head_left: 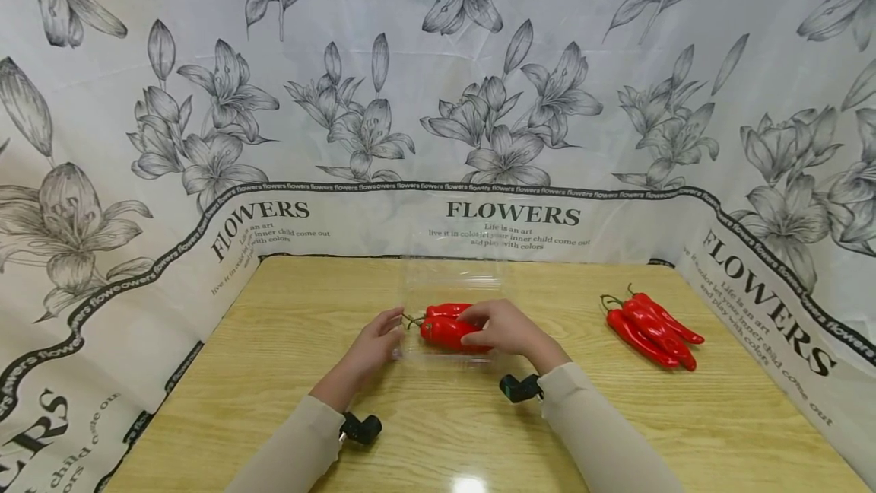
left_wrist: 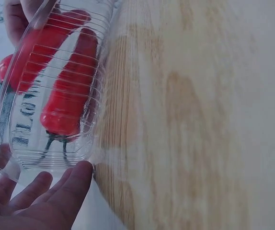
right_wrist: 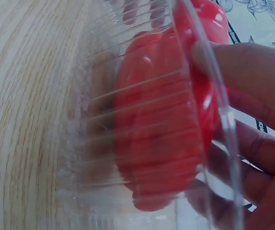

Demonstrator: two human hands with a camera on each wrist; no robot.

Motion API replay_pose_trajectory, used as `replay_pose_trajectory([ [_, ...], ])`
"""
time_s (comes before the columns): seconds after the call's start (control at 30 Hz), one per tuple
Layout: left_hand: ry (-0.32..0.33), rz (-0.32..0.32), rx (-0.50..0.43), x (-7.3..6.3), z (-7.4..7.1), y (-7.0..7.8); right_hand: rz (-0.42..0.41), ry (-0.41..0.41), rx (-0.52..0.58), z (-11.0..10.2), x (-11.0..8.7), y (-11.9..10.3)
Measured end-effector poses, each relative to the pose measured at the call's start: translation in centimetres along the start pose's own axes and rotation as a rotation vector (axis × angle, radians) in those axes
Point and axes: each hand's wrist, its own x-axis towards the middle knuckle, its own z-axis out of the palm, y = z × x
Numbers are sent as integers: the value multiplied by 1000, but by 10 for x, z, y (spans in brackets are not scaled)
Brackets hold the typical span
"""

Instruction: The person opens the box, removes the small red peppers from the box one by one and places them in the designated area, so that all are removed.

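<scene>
Right hand (head_left: 506, 326) grips a red pepper (head_left: 446, 332) at the clear plastic box (head_left: 445, 358).
Left of it, the left hand (head_left: 372, 345) touches the box's end with loosely extended fingers; another red pepper (head_left: 446, 310) lies inside, between the hands, and loose red peppers (head_left: 653, 329) rest on the desk (head_left: 438, 417), well right of the right hand.

Left sleeve (head_left: 294, 443) (7 o'clock, head view) and right sleeve (head_left: 602, 432) (5 o'clock): plain beige, wrist-length. Left wrist camera (head_left: 361, 427) and right wrist camera (head_left: 518, 388): 2 small, black, angular units, 1 at each sleeve's end.
</scene>
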Motion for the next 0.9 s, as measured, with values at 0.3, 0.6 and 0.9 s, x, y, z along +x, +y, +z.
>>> replay_pose_trajectory([
  [0.3, -2, -7, -9, 1, -1, -1, -11, 98, -6, -11, -9, -5],
  [0.6, 5, -17, -10, 0, 0, 0, -43, 196, -41, -24, -21, -3],
  [0.9, -2, -25, -17, -1, -1, 1, -54, 258, -56, -40, -36, 2],
])
